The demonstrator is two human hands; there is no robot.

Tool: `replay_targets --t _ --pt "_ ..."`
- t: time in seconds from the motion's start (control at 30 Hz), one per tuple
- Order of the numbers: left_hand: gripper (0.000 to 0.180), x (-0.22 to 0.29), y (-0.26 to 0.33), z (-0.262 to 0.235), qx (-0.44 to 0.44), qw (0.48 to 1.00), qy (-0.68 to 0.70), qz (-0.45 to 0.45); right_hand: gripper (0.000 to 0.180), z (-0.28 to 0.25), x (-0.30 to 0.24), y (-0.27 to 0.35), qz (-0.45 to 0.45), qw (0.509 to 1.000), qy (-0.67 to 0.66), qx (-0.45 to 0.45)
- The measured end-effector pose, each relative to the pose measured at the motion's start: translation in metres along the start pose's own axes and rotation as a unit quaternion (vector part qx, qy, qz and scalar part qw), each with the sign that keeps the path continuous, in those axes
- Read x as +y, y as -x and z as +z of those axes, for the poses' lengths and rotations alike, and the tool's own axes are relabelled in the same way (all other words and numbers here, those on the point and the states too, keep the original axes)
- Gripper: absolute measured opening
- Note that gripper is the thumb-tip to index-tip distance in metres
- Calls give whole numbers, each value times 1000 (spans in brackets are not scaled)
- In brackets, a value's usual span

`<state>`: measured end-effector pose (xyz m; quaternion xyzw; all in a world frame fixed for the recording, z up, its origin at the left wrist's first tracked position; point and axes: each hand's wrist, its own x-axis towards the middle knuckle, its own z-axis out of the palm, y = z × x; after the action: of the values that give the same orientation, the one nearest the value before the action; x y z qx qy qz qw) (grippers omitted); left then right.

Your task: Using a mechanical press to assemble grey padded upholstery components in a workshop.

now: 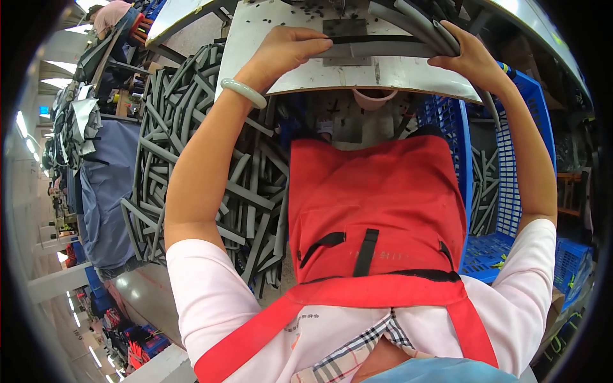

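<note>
A grey foam strip with a black edge stretches level between my hands over the white worktable. My left hand pinches its left end between thumb and fingers. At its right end my right hand is closed round the strip, against a bunch of grey foam tubes lying at the back right. Beneath and behind the strip is a dark metal plate set in the tabletop. Part of a machine shows at the top edge; most of it is out of sight.
A big heap of grey foam tubes lies left of my lap. On my right stands a blue plastic crate with more grey pieces. Black scraps dot the table. A pinkish bucket sits under it. Another person is far left.
</note>
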<state>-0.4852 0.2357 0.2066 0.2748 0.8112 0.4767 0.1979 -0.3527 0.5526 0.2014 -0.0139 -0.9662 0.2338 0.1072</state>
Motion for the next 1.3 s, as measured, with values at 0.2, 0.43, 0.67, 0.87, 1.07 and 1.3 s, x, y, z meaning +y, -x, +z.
replay_targets --t 0.2,0.43,0.67,0.87,1.07,1.3 --pt "30 9 -11 -7 5 999 10 -36 79 2 9 -16 -9 1000 0 9" --pt "28 3 -21 -15 15 1000 -4 0 56 1 9 -32 -35 999 -22 -23" --pt "26 -5 -36 -22 0 1000 9 20 43 -19 -25 -33 16 998 -49 -29" --pt "23 -39 -71 -49 25 999 42 -16 45 -26 -30 -41 18 998 -65 -2" --pt "37 -7 -22 -31 -25 983 -180 29 51 -14 -39 17 -48 991 -93 -81" --pt "36 45 -14 52 -192 971 -120 79 17 85 -130 37 -377 916 136 31"
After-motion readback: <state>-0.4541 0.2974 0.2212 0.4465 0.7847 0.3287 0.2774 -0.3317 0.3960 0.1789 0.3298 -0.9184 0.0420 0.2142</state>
